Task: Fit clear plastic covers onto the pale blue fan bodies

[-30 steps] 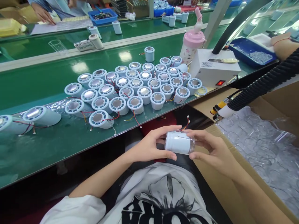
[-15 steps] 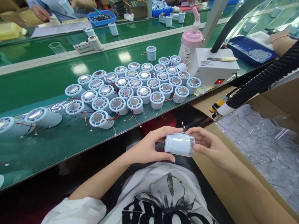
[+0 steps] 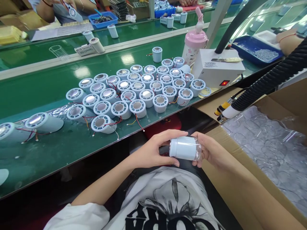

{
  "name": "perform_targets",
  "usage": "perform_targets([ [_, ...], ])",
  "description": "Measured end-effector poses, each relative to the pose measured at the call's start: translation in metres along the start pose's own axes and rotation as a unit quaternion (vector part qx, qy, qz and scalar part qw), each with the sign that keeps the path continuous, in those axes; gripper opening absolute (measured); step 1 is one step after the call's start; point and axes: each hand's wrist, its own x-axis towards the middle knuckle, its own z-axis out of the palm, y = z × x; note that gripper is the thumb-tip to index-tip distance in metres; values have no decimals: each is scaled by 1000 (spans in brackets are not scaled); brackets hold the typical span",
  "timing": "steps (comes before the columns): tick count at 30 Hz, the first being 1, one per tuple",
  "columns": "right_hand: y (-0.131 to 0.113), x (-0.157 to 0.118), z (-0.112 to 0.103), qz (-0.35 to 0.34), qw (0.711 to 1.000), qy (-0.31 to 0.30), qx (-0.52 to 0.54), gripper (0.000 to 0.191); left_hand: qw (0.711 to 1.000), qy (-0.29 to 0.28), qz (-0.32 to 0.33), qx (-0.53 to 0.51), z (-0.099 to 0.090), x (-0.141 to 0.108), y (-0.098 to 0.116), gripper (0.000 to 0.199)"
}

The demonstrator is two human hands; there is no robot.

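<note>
I hold a light-blue motor cylinder on its side above my lap, with a clear plastic sleeve around it that juts past its right end. My left hand is closed around the left end, thumb below and fingers above. My right hand grips the clear right end, its fingers partly behind the sleeve. A dark part shows between my left palm and the cylinder. Several similar blue cylinders with silver round tops and thin wires stand close together on the green bench.
An open carton of clear plastic sleeves stands at the right. A white box with a lit red switch, a pink bottle and a black ribbed hose are close by. Co-workers' hands show across the bench.
My right hand has shifted its fingers down and around the clear end, closing on it. The small wire connector above the cylinder is no longer visible. My left hand stays in place.
</note>
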Motion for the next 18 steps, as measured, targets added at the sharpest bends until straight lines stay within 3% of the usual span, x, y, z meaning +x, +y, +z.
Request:
perform_targets([
  [6,-2,3,6,62,997,-13,49,62,999,-5,47,-12,0,3,-3,84],
  [14,0,4,3,171,980,-58,82,68,998,12,54,13,2,1,0,70],
  [16,2,3,3,169,980,-81,59,75,999,20,32,5,4,0,5,64],
  [18,6,2,1,109,989,-94,19,80,999,28,-8,-17,7,0,10,62],
])
